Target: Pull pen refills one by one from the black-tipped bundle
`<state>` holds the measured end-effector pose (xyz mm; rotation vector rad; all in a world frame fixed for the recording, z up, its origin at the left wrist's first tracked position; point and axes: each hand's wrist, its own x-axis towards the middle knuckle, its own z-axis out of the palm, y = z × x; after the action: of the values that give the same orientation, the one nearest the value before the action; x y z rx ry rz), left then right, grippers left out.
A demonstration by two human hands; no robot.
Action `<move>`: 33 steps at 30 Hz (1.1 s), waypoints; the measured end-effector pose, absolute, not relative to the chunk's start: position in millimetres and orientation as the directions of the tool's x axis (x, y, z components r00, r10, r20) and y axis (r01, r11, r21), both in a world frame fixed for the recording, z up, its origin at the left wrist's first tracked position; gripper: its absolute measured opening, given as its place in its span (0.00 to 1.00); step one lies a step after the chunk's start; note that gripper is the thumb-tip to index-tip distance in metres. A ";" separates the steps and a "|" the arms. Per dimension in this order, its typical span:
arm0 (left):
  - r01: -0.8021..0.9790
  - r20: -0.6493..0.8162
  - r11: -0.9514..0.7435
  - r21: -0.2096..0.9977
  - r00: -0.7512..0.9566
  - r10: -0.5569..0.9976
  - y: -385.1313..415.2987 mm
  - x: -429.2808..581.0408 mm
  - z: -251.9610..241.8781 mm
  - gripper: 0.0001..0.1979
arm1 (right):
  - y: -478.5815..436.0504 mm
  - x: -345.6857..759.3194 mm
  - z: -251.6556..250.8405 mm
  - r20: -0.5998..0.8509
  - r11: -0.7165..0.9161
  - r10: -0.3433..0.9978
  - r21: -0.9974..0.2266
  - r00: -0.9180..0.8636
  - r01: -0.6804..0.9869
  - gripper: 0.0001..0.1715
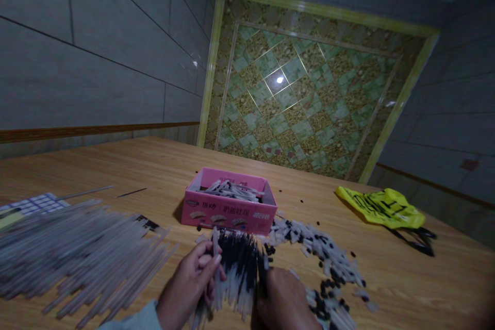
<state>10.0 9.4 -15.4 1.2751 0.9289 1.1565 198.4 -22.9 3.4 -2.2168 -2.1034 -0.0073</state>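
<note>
My left hand [193, 278] is closed, with thumb and fingers pinching a slim translucent stick [215, 247] held upright. Several more thin sticks show below its fingers. My right hand [284, 296] is curled beside it, its back towards me, with a narrow dark piece at its inner edge; blur hides what the fingers grip. Between my hands lies a row of black-ended translucent sticks [237, 268]. Just behind them stands an open pink cardboard box [228, 215], holding a heap of short whitish and dark pieces [232, 191].
Long translucent sticks [77, 252] spread over the left of the wooden table [154, 165], beside a blue-checked cloth [42, 203]. Small white and black pieces [317, 242] lie scattered on the right. Farther right is a yellow bag [382, 206] with black straps. Tiled walls surround the table.
</note>
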 end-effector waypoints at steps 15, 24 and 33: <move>0.237 0.309 -0.299 0.924 -0.004 0.951 10.8 -3.5 -3.0 0.11 | -12.0 242.1 42.1 0.274 0.199 0.960 -0.810 0.055 0.551 0.14; -0.749 -0.180 0.158 0.643 0.053 0.982 18.8 -9.6 -0.1 0.04 | -40.1 207.0 41.8 0.526 0.414 0.848 -0.734 0.065 0.539 0.09; -0.782 -0.266 0.155 0.604 -0.015 0.964 25.9 -12.2 -2.6 0.07 | -42.3 199.8 39.4 0.619 0.521 0.785 -0.636 -0.026 0.569 0.07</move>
<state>-12.2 25.9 -2.6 0.3152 0.7243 1.4209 199.8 -42.3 39.4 -1.1513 -1.7068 0.2559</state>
